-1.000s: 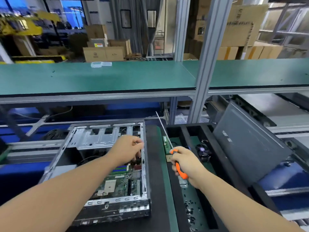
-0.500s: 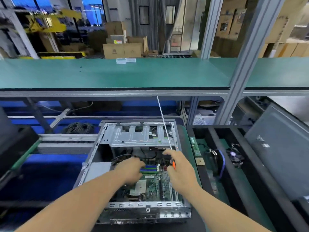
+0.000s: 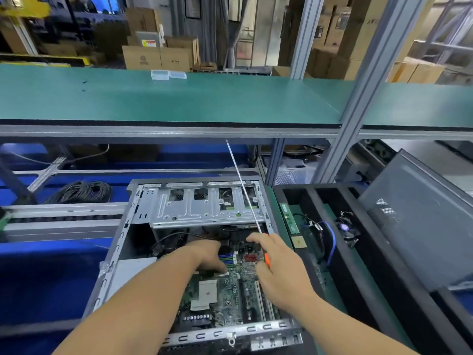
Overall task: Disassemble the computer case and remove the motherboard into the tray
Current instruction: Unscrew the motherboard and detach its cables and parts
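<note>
Risk: your right hand (image 3: 277, 267) grips screwdriver (image 3: 252, 216) over motherboard (image 3: 227, 295) | left hand (image 3: 210, 254) fingers hidden, grip unclear | slipping handle could gouge board

Factory assembly line; green workbench (image 3: 179, 98); stacked cartons (image 3: 158, 57)

The light is even and rather cool, coming from above; the green tabletop (image 3: 179, 98) is bright and flat, with no strong glare; the far storage area with cardboard boxes (image 3: 158, 57) is dimmer and soft, slightly blurred; inside the computer case (image 3: 204, 213) the left compartment is dark, in shadow under the metal cage; the motherboard (image 3: 225, 298) near the hands is quite sharp; the wide lens bends straight lines, so the aluminium post (image 3: 358, 98) leans and the tabletop edge curves; the near corners are smeared.
</note>
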